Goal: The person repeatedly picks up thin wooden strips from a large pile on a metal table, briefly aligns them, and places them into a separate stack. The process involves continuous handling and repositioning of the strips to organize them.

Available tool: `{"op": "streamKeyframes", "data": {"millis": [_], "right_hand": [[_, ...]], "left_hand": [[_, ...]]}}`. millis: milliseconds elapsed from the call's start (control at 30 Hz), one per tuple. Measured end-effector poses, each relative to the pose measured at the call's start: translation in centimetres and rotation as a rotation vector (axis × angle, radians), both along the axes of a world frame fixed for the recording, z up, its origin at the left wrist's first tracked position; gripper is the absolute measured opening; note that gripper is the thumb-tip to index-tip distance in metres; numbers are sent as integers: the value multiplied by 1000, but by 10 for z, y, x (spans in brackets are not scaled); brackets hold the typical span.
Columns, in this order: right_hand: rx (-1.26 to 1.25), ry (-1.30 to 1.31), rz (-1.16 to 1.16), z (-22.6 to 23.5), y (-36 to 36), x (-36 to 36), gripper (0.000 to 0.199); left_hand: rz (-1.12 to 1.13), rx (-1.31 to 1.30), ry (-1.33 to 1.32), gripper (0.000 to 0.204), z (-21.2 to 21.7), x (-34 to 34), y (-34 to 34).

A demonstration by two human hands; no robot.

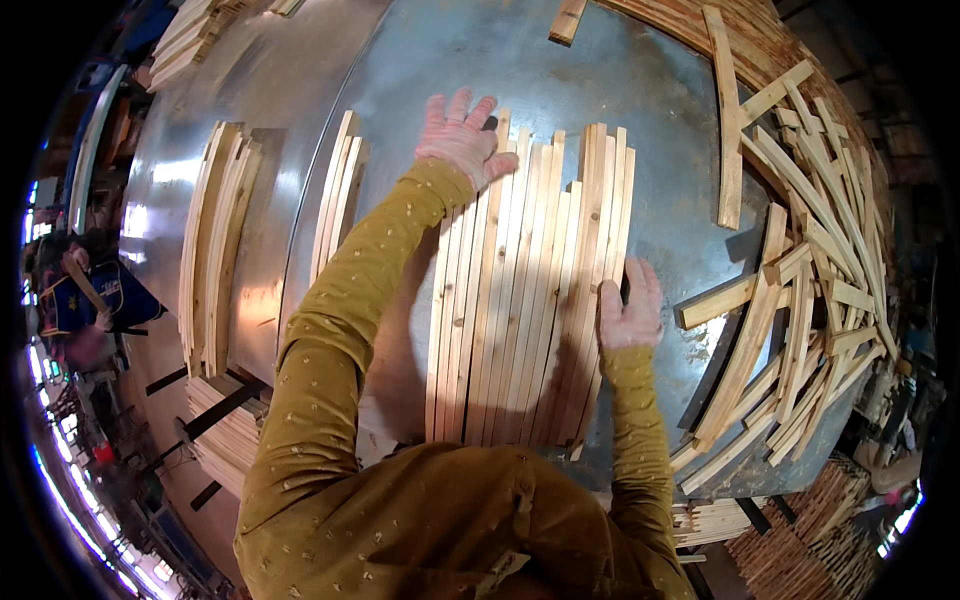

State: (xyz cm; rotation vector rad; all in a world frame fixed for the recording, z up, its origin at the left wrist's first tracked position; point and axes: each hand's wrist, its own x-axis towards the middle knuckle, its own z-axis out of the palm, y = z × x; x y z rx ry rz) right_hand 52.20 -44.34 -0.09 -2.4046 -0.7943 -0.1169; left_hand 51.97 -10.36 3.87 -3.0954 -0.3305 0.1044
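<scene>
A row of long, narrow wooden strips (500,300) lies side by side on the metal tabletop in front of me, their far ends uneven. At the far left corner of the row is my left hand (463,135), fingers spread, its thumb side touching the strip ends. My right hand (632,308) rests against the row's right edge, thumb and fingers apart, with no strip gripped. Both hands look covered by thin, pale gloves. Left of the row, a small bundle of strips (338,190) lies partly behind my left forearm.
Another bundle of strips (218,240) lies farther left on the metal table (470,60). A tangled heap of loose strips (815,250) covers the right side. One short piece (567,20) sits at the far edge. Below the table's right front are stacked boards (805,525). Another person (95,290) is at far left.
</scene>
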Motion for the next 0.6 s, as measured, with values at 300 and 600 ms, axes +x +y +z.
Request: {"op": "streamKeyframes", "data": {"millis": [300,600], "right_hand": [[729,774,353,56,74,-138,51],[203,501,556,193,56,-6,72]], "left_hand": [[-283,-664,-898,46,155,-36,-43],[-233,46,825,48,214,-188,-11]]}}
